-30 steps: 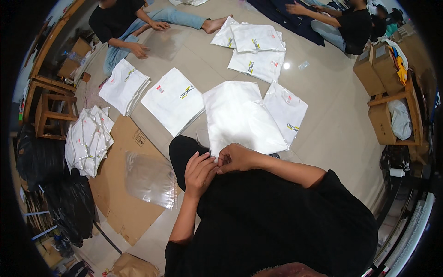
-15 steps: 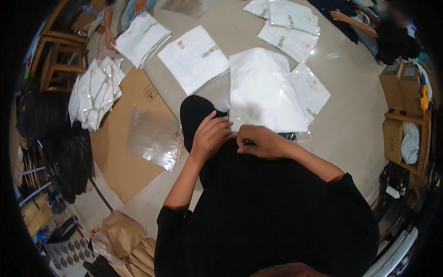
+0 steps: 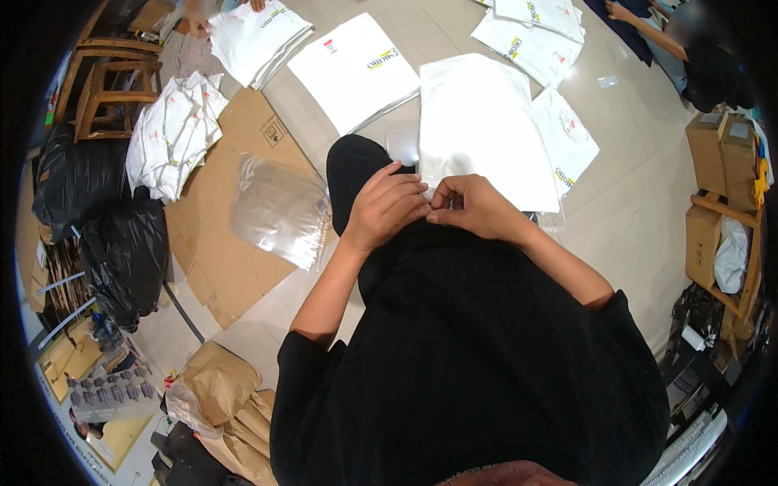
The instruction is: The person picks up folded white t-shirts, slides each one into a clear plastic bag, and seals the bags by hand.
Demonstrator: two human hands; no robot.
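Observation:
A folded white shirt (image 3: 478,113) lies in front of me in a clear plastic bag (image 3: 553,219), whose near edge reaches my lap. My right hand (image 3: 480,209) is closed in a pinch at this edge, thumb against bent forefinger. Beside it, my left hand (image 3: 385,211) rests at the near left corner, its fingers bent together and their tips almost meeting the right hand's. The left thumb is hidden, and the bit of bag between the fingertips is too small to make out. Another bagged white shirt (image 3: 574,150) sticks out on the right.
Clear empty bags (image 3: 279,206) lie on a cardboard sheet (image 3: 212,154) to my left. Folded white shirts (image 3: 344,77) are stacked ahead, bagged ones (image 3: 531,44) far right and heaped (image 3: 174,138) by the stool (image 3: 117,97). Two co-workers sit beyond. Cartons (image 3: 703,243) stand right.
My right hand has opened from a curled fist into a pinch and come closer to the left fingertips. The floor things sit higher in view as my head has moved.

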